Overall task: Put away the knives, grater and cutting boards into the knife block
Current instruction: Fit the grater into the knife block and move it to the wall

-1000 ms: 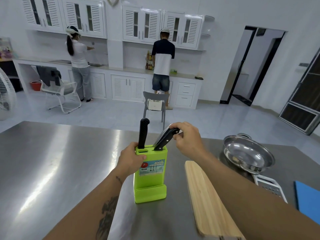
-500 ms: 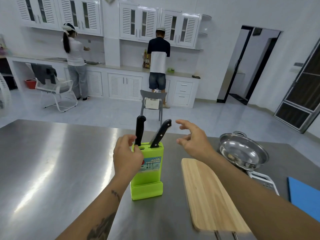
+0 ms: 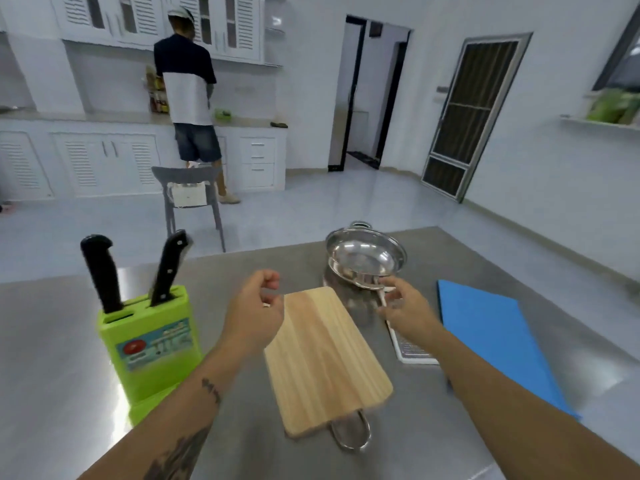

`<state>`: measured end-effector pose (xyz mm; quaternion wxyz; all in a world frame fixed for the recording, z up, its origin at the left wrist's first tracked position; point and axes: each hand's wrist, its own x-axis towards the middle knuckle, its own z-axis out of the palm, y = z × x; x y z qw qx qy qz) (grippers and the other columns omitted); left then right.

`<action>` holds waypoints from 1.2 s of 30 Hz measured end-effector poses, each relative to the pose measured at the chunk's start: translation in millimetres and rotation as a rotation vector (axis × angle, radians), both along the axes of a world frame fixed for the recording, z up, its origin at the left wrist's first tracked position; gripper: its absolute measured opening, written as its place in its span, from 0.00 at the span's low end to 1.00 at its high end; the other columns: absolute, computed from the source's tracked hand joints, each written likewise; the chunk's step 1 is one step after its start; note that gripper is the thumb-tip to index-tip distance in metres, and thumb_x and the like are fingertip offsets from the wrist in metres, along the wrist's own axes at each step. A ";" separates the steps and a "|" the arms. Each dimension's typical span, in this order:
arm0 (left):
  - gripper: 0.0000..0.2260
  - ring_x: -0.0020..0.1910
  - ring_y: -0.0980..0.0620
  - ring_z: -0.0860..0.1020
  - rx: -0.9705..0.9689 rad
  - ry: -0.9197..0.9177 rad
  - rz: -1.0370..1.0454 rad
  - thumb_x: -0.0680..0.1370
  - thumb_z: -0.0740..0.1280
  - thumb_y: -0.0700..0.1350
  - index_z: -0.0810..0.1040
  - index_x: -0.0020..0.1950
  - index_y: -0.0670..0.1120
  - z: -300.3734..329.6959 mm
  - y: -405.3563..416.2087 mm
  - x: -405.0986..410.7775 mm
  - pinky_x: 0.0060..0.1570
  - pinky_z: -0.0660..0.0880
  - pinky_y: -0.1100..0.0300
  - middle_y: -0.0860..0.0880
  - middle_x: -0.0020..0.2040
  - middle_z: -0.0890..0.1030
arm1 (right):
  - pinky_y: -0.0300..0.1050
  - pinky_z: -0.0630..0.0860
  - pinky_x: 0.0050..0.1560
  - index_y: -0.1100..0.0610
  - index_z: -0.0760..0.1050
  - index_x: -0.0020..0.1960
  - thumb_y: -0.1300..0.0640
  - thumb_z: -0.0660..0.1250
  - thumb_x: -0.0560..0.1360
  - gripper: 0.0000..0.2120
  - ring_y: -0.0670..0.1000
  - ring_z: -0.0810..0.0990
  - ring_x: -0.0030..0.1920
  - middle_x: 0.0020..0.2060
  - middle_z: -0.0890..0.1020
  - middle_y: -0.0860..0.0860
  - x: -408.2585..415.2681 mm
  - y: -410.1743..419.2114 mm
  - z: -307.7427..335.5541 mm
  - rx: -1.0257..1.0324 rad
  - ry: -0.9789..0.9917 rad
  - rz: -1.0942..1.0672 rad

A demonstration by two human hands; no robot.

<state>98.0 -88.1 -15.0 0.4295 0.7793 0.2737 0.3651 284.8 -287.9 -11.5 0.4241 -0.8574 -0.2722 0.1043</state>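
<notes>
On the steel table [image 3: 52,341], the green knife block [image 3: 152,355] holds two black-handled knives [image 3: 102,271]; both hands [image 3: 254,313] [image 3: 410,311] hover loosely curled, empty.

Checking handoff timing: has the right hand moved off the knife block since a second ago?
Yes. The right hand has left the knife block, crossed right past the wooden board, and now sits over the grater.

Counted around the green knife block [image 3: 152,344]: 2 black-handled knives, one [image 3: 101,271] slotted at its left, one [image 3: 168,268] at its right. 2 cutting boards to the block's right: 1 wooden [image 3: 323,358], 1 blue [image 3: 498,344] further out. 1 grater [image 3: 410,348] seen between the boards. 1 steel pan [image 3: 363,258] beyond. 2 hands, left [image 3: 254,310] and right [image 3: 407,310].
</notes>
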 end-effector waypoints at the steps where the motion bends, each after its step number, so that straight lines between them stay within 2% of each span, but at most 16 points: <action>1: 0.12 0.38 0.56 0.77 -0.007 0.020 -0.031 0.74 0.65 0.35 0.77 0.54 0.47 -4.3 -10.2 15.1 0.33 0.70 0.74 0.51 0.48 0.80 | 0.38 0.75 0.41 0.47 0.73 0.65 0.61 0.73 0.71 0.24 0.51 0.78 0.46 0.52 0.78 0.53 10.0 -15.0 -4.6 -0.025 0.010 -0.037; 4: 0.13 0.37 0.58 0.77 -0.048 0.073 -0.134 0.75 0.65 0.36 0.75 0.55 0.52 -18.3 -45.2 61.8 0.30 0.71 0.71 0.52 0.51 0.78 | 0.33 0.71 0.38 0.51 0.71 0.68 0.61 0.72 0.72 0.26 0.45 0.76 0.41 0.45 0.77 0.48 36.1 -54.9 -16.8 -0.094 0.035 -0.104; 7: 0.15 0.35 0.56 0.77 -0.094 0.168 -0.244 0.75 0.65 0.36 0.75 0.58 0.51 -36.0 -80.3 107.8 0.31 0.72 0.67 0.54 0.51 0.76 | 0.35 0.69 0.38 0.54 0.70 0.68 0.63 0.71 0.73 0.25 0.45 0.75 0.43 0.44 0.76 0.46 60.1 -85.2 -29.5 -0.147 0.076 -0.142; 10: 0.19 0.47 0.49 0.81 -0.139 0.278 -0.327 0.73 0.65 0.36 0.74 0.63 0.49 -53.0 -109.5 150.4 0.45 0.77 0.58 0.52 0.55 0.78 | 0.37 0.73 0.41 0.55 0.68 0.70 0.63 0.71 0.72 0.28 0.51 0.78 0.47 0.50 0.77 0.54 87.6 -104.9 -46.7 -0.198 0.158 -0.160; 12: 0.22 0.56 0.50 0.78 -0.182 0.346 -0.380 0.73 0.64 0.35 0.73 0.66 0.48 -61.4 -125.5 175.0 0.52 0.74 0.59 0.51 0.58 0.77 | 0.43 0.73 0.48 0.54 0.67 0.71 0.60 0.72 0.72 0.30 0.54 0.76 0.51 0.54 0.76 0.55 106.4 -112.5 -58.3 -0.230 0.187 -0.149; 14: 0.23 0.58 0.54 0.74 -0.196 0.407 -0.393 0.73 0.65 0.36 0.72 0.68 0.47 -69.9 -137.0 196.5 0.55 0.68 0.65 0.52 0.61 0.74 | 0.42 0.69 0.51 0.54 0.66 0.72 0.59 0.72 0.72 0.31 0.52 0.74 0.53 0.57 0.74 0.53 125.2 -117.0 -70.8 -0.241 0.214 -0.125; 15: 0.23 0.59 0.54 0.73 -0.199 0.431 -0.392 0.73 0.66 0.37 0.72 0.68 0.47 -74.7 -141.1 206.2 0.56 0.67 0.65 0.52 0.61 0.74 | 0.40 0.68 0.51 0.54 0.65 0.73 0.59 0.72 0.73 0.30 0.51 0.73 0.54 0.58 0.73 0.52 133.5 -117.9 -76.2 -0.247 0.230 -0.113; 17: 0.23 0.61 0.51 0.75 -0.221 0.478 -0.385 0.71 0.68 0.40 0.73 0.67 0.49 -85.6 -147.5 223.1 0.62 0.71 0.58 0.50 0.64 0.75 | 0.40 0.67 0.52 0.54 0.65 0.73 0.59 0.71 0.74 0.30 0.53 0.74 0.57 0.60 0.75 0.54 150.9 -117.3 -88.0 -0.260 0.259 -0.093; 19: 0.21 0.58 0.50 0.78 -0.234 0.516 -0.367 0.71 0.68 0.40 0.75 0.63 0.50 -96.3 -152.6 236.3 0.59 0.75 0.56 0.49 0.60 0.79 | 0.41 0.69 0.52 0.55 0.66 0.72 0.60 0.70 0.73 0.29 0.52 0.74 0.55 0.60 0.76 0.56 167.7 -113.6 -99.5 -0.258 0.278 -0.082; 22: 0.19 0.52 0.51 0.79 -0.296 0.565 -0.321 0.72 0.66 0.37 0.73 0.61 0.50 -110.4 -160.1 249.0 0.48 0.73 0.63 0.51 0.54 0.79 | 0.39 0.67 0.53 0.55 0.67 0.72 0.61 0.69 0.74 0.27 0.50 0.73 0.53 0.55 0.75 0.52 190.5 -104.4 -111.8 -0.269 0.287 -0.042; 24: 0.20 0.51 0.54 0.78 -0.334 0.562 -0.295 0.72 0.65 0.38 0.72 0.63 0.50 -119.5 -163.7 255.8 0.41 0.70 0.71 0.53 0.55 0.78 | 0.39 0.67 0.53 0.55 0.68 0.71 0.61 0.67 0.74 0.26 0.49 0.72 0.53 0.54 0.75 0.50 205.5 -95.0 -115.4 -0.274 0.292 -0.014; 26: 0.23 0.53 0.54 0.78 -0.310 0.550 -0.270 0.71 0.65 0.38 0.73 0.65 0.51 -124.6 -166.5 263.1 0.42 0.70 0.74 0.54 0.57 0.79 | 0.40 0.69 0.53 0.54 0.69 0.70 0.63 0.66 0.73 0.25 0.49 0.74 0.52 0.50 0.75 0.45 218.4 -83.4 -114.2 -0.293 0.262 0.029; 29: 0.26 0.56 0.52 0.78 -0.269 0.541 -0.226 0.71 0.65 0.36 0.72 0.67 0.52 -126.3 -170.4 269.6 0.56 0.73 0.62 0.53 0.58 0.80 | 0.46 0.76 0.56 0.49 0.69 0.71 0.62 0.65 0.70 0.29 0.55 0.78 0.57 0.58 0.80 0.52 236.2 -62.7 -112.4 -0.354 0.182 0.121; 32: 0.29 0.57 0.50 0.78 -0.240 0.575 -0.187 0.68 0.66 0.41 0.69 0.68 0.58 -134.4 -168.9 272.0 0.61 0.76 0.52 0.53 0.60 0.79 | 0.51 0.77 0.58 0.42 0.70 0.68 0.57 0.61 0.67 0.29 0.57 0.78 0.57 0.59 0.78 0.55 251.9 -43.6 -115.2 -0.398 0.101 0.206; 34: 0.31 0.57 0.51 0.78 -0.251 0.589 -0.163 0.65 0.64 0.45 0.68 0.68 0.60 -139.1 -166.9 273.1 0.60 0.76 0.51 0.53 0.60 0.78 | 0.55 0.74 0.62 0.43 0.68 0.70 0.58 0.61 0.70 0.29 0.60 0.74 0.62 0.62 0.74 0.57 259.9 -31.8 -120.9 -0.484 0.022 0.241; 36: 0.33 0.58 0.51 0.78 -0.258 0.596 -0.149 0.64 0.62 0.44 0.68 0.70 0.58 -143.9 -165.1 274.6 0.62 0.75 0.51 0.52 0.62 0.77 | 0.54 0.70 0.65 0.48 0.67 0.72 0.59 0.63 0.72 0.29 0.61 0.71 0.64 0.63 0.72 0.57 267.0 -22.8 -125.5 -0.603 -0.140 0.299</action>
